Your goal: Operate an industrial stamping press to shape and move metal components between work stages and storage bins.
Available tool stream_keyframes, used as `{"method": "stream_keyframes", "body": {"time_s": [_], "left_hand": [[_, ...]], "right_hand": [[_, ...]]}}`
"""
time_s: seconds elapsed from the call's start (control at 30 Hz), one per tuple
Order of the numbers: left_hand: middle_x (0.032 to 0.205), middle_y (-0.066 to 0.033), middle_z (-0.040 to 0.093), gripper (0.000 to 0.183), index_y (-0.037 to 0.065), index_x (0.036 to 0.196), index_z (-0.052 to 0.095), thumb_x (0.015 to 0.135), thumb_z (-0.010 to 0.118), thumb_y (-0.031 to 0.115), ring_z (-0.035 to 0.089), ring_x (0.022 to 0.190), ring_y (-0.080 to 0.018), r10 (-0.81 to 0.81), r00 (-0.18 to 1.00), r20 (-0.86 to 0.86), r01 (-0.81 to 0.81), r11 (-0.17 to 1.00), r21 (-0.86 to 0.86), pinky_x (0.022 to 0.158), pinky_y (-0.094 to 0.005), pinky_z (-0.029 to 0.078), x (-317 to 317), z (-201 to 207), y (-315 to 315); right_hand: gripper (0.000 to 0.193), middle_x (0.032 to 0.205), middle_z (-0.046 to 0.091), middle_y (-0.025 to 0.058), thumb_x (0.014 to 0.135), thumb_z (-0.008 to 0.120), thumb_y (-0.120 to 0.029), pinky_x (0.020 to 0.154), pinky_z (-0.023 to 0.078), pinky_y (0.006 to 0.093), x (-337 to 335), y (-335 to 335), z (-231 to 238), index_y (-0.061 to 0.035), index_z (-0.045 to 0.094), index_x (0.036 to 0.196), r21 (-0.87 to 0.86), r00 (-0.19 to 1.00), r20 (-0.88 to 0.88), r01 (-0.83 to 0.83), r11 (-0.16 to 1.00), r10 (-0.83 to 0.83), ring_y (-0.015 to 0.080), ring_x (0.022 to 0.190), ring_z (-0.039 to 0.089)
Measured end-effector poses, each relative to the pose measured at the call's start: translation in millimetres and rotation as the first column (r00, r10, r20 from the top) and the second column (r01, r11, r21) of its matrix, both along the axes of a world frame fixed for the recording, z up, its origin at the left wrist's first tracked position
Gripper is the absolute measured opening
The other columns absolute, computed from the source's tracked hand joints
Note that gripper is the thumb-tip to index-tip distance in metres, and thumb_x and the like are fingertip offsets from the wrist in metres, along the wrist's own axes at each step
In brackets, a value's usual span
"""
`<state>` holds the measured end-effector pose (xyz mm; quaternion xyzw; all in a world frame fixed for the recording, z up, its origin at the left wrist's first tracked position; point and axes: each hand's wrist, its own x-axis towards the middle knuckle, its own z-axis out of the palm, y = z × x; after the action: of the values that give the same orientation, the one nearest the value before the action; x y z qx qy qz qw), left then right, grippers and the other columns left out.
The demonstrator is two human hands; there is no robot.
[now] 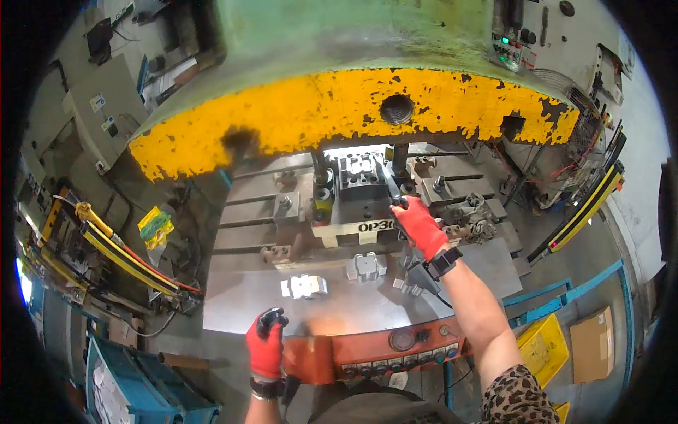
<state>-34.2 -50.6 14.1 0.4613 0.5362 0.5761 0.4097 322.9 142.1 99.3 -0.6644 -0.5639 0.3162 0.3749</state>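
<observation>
My right hand (418, 225), in a red glove, reaches forward to the die under the press. Its fingers close round a long grey tool (390, 182), whose far end points into the die (364, 187); its exact kind is unclear. A bright metal part (361, 166) sits on top of the die. My left hand (267, 343), gloved in red with dark fingertips, is curled near the table's front edge; anything inside it is hidden. Two pressed metal parts, one on the left (304, 286) and one in the middle (366, 267), lie on the steel table (236, 300).
The yellow press ram (318, 109) hangs above the die. An orange control panel (402, 346) with buttons runs along the front. Yellow-black guard bars (131, 258) flank both sides. Rags (474, 215) lie right of the die. A yellow bin (544, 350) stands at lower right.
</observation>
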Motion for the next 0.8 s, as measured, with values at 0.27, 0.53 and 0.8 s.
{"method": "stream_keyframes", "body": {"time_s": [0.27, 0.53, 0.8], "left_hand": [[0.097, -0.0081, 0.070, 0.025, -0.002, 0.117, 0.065, 0.092, 0.060, 0.001, 0.065, 0.088, -0.0129, -0.012, 0.999, -0.031, 0.013, 0.999, 0.048, 0.075, -0.0254, 0.050, 2.8, 0.1, 2.9], [0.110, -0.0091, 0.067, 0.030, -0.003, 0.121, 0.062, 0.092, 0.059, -0.003, 0.064, 0.096, -0.0153, 0.285, 0.958, 0.015, -0.285, 0.958, 0.011, 0.088, -0.0284, 0.052, -54.3, -53.2, -31.6], [0.113, -0.0097, 0.067, 0.036, 0.000, 0.129, 0.059, 0.094, 0.062, 0.008, 0.063, 0.101, -0.0167, 0.102, 0.971, -0.215, -0.196, 0.857, -0.477, 0.090, -0.0320, 0.052, -58.7, -128.9, -93.2]], "right_hand": [[0.034, 0.091, 0.070, 0.0224, 0.087, 0.062, -0.027, 0.071, 0.055, 0.0479, -2.5, -0.8, -12.5, -0.0002, 0.062, 0.108, 0.203, 0.791, 0.607, -0.061, 0.977, -0.077, 0.0368, 0.083, 0.070], [0.043, 0.093, 0.071, 0.0155, 0.091, 0.064, -0.019, 0.070, 0.054, 0.0402, 84.8, -146.7, -41.4, -0.0024, 0.056, 0.130, 0.293, 0.990, 0.092, 0.074, 0.953, -0.105, 0.0328, 0.080, 0.069], [0.050, 0.120, 0.064, 0.0199, 0.094, 0.064, -0.023, 0.087, 0.050, 0.0385, 189.7, -361.7, -237.1, 0.0057, 0.052, 0.133, 0.171, 0.607, -0.122, 0.792, 0.586, -0.785, 0.0276, 0.102, 0.063]]}}
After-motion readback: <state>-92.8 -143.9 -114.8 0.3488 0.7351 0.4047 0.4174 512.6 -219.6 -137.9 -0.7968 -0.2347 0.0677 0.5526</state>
